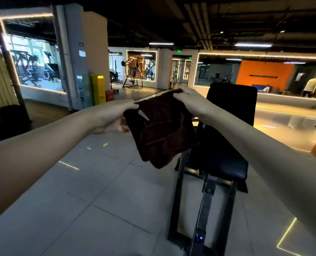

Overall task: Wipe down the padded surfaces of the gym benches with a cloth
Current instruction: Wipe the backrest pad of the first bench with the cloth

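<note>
Head view | left hand (111, 117) and right hand (192, 100) fingers pinching cloth (160, 130) top corners | cloth hanging above bench (225, 145)

Both hands hold a folded dark brown cloth (160, 130) up in the air: left hand (114, 117) pinches its left top corner, right hand (190, 98) grips the far top edge. Black padded bench (227, 145) just behind, right of centre, backrest raised. Grey tiled floor (98, 191).

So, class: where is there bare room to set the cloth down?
Bare: the seat, between backrest and frame; the floor left of the frame. Crowded: beside the backrest, where left hand and right hand grip the cloth.
</note>
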### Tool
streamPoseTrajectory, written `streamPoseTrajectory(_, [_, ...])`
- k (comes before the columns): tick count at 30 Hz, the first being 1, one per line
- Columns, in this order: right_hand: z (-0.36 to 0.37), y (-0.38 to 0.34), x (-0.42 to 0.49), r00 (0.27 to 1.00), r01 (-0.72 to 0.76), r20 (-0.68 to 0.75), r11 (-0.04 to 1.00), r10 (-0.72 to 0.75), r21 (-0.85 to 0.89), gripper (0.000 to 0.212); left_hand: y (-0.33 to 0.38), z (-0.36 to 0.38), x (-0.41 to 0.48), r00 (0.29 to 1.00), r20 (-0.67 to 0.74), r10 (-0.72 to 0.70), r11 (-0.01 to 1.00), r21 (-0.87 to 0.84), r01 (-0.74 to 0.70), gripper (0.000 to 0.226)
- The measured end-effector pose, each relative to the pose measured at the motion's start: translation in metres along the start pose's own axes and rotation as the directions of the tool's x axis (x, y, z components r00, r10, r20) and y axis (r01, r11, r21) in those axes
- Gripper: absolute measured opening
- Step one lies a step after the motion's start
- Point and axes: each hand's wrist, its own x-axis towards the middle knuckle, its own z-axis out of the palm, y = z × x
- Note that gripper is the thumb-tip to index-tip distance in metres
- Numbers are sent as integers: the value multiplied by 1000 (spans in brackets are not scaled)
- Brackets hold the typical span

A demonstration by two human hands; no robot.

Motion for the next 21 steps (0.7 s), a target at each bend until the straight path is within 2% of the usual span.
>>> streamPoseTrajectory(2, [16, -6, 13, 1000, -14, 1, 1000, 14, 22, 14, -9, -18, 2, 999, 50, 1, 987, -161, 7, 15])
streamPoseTrajectory(4, [31, -8, 29, 999, -35, -1, 998, 35, 50, 17, -18, -32, 6, 997, 80, 8, 970, -242, 11, 17])
streamPoseTrajectory(9, [67, -5, 76, 983, -183, 39, 967, 179, 175, 16, -33, -72, 40, 1000, -14, 21, 956, -294, -24, 17])
streamPoseTrajectory(11, [80, -2, 98, 972, -235, 58, 949, 228, 208, 12, -35, -92, 60, 999, -47, 2, 964, -264, -14, 17])
streamPoseTrajectory(15, [97, 6, 147, 964, -265, 81, 918, 252, 294, 14, -35, -131, 107, 999, -45, 4, 971, -239, -15, 14])
streamPoseTrajectory(18, [102, 14, 186, 957, -287, 56, 900, 284, 329, 25, -30, -152, 147, 999, -38, 20, 967, -254, -29, 13])
streamPoseTrajectory(19, [102, 17, 203, 957, -284, 49, 900, 284, 331, 29, -27, -160, 163, 999, -21, 38, 969, -243, -42, 19])
streamPoseTrajectory(21, [100, 24, 227, 960, -279, 57, 901, 276, 331, 34, -24, -173, 190, 999, 1, 49, 979, -199, -48, 54])
